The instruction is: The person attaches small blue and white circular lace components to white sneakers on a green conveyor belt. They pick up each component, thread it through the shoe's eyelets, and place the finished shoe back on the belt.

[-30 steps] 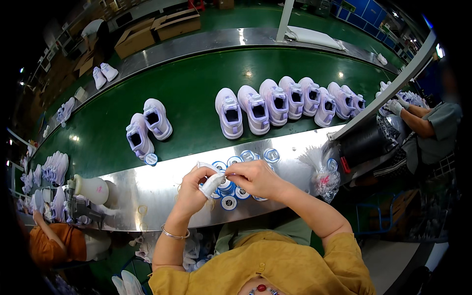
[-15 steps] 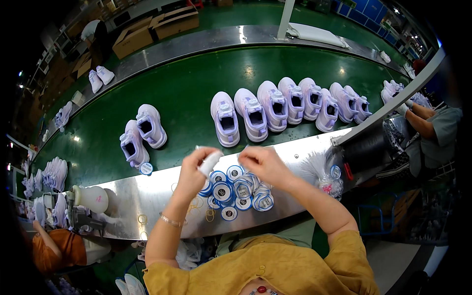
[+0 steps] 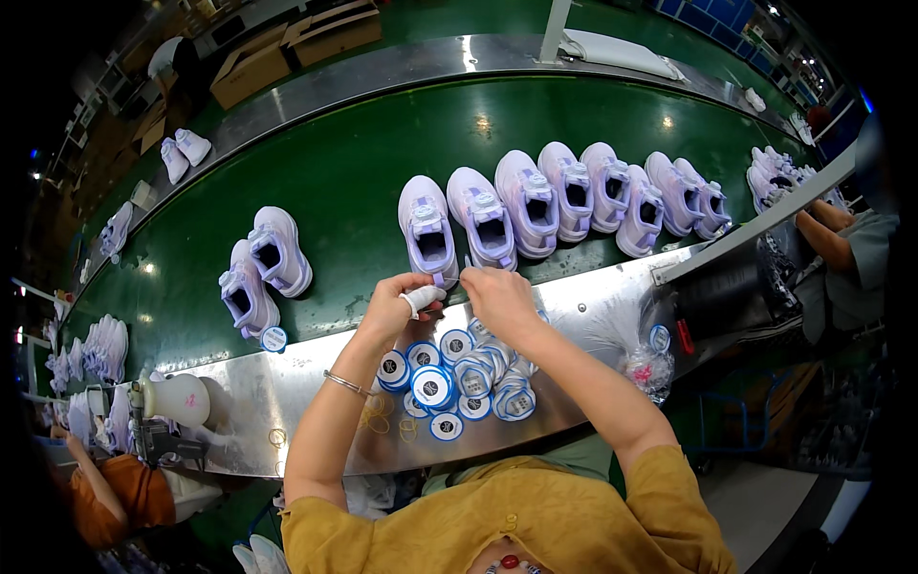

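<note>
One shoe just past left fingers | right fingers close by, can't tell either grip | imo steady the shoe

Green floor with distant blue panels

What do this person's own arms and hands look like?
The short sleeves are mustard-yellow. A thin silver-coloured bangle circles the left forearm; the right forearm has none. The right hand shows no glove; whether the white piece at the left hand is worn, I can't tell.
</note>
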Tool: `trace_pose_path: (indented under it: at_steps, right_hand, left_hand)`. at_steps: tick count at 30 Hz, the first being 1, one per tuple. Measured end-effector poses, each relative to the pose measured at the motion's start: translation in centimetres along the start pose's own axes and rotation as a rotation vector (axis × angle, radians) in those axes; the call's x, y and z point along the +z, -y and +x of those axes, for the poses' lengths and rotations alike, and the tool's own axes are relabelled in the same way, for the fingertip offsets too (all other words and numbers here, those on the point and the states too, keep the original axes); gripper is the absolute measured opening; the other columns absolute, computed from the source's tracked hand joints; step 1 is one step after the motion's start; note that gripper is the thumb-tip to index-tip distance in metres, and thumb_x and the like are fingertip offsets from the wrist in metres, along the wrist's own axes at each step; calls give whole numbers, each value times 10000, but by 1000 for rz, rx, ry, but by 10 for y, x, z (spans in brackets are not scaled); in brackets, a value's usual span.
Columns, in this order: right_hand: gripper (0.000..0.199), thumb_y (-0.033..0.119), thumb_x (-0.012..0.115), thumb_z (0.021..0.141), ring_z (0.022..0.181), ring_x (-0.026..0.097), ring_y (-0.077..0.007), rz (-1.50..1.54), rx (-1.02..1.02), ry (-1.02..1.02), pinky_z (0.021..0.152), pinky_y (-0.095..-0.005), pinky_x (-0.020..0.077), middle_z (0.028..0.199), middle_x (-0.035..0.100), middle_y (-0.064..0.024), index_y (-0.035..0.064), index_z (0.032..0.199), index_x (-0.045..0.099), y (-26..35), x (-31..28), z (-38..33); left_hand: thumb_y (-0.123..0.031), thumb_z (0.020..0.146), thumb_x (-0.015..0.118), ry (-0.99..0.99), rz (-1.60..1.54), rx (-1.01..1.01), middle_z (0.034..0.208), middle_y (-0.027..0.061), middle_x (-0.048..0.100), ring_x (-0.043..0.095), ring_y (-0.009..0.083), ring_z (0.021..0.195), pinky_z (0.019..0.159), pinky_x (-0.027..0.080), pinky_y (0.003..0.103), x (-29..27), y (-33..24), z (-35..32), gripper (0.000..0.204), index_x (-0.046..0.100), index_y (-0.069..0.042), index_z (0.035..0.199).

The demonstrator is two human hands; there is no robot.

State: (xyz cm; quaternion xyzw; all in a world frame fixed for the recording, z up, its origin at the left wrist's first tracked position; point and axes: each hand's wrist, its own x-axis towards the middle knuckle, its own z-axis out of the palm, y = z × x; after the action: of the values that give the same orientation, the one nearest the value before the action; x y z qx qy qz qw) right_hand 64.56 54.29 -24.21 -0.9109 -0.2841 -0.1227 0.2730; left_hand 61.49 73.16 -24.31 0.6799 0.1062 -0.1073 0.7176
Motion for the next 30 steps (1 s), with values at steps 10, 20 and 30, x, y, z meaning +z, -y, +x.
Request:
trace_pose_path:
  at_steps: [10,20,30]
  right_hand:
    - [103,145,527,857,687,623,-344,91,-76,98,592,-466,477,758,637,-133,81,863,608,9,11,16]
    - [156,103,498,885,815,605,-386,429,-72,85,676,-467,468,868,633,-199,6,1000,535,13,-16,18]
    - [87,59,570,844,782,586,-355,215,-221,51,667,-405,467,849,589,-158,-16,885,590,19,-20,38]
  left_hand:
    - [-122,856,647,-16,-8,11,827,58,662,603,109,689,575,461,226,-6,-3,0,150,638,-16,963]
    - [-72,870,611,-284,170,449,853,19,636,587,74,748,575,443,179,-22,0,-35,95,636,-40,956]
    - [-73,923,538,-113,-265,517,999,119,632,646,183,902,566,506,225,-10,-28,-20,85,544,-11,981]
